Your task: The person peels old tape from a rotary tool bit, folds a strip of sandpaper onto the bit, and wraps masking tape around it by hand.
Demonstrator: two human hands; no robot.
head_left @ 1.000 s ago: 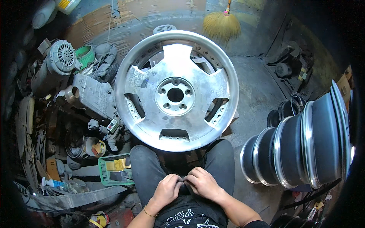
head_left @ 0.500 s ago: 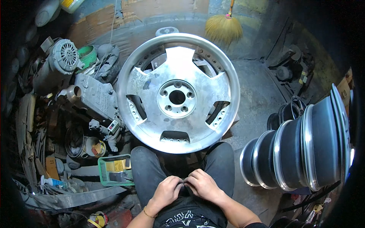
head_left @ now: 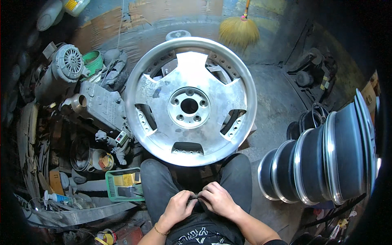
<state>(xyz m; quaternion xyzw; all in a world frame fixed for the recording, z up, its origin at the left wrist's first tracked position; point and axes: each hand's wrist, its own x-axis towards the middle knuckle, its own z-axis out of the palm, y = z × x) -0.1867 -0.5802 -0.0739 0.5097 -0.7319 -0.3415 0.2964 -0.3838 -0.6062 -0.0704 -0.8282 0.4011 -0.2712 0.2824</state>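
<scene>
Close together over my lap, my left hand (head_left: 181, 204) and my right hand (head_left: 218, 199) meet at the fingertips, just in front of my dark shirt. Both are closed, thumbs and fingers pinched around a small dark piece (head_left: 197, 198). It is mostly covered by the fingers, so its kind cannot be made out. Beyond my knees a large silver wheel rim (head_left: 157, 87) lies face up, with a round hub, bolt holes and wide spokes. Neither hand touches it.
On the right several wheel rims (head_left: 312, 163) stand stacked on their side. A green basket (head_left: 109, 185) with yellow pieces sits by my left knee. Motors and a grey metal box (head_left: 102, 102) crowd the left. A straw broom (head_left: 239, 32) hangs at the back wall.
My fingers have shifted slightly around the small dark piece, while both hands stay in the same place over my lap. The view has tilted a little; the wheel rim has not moved.
</scene>
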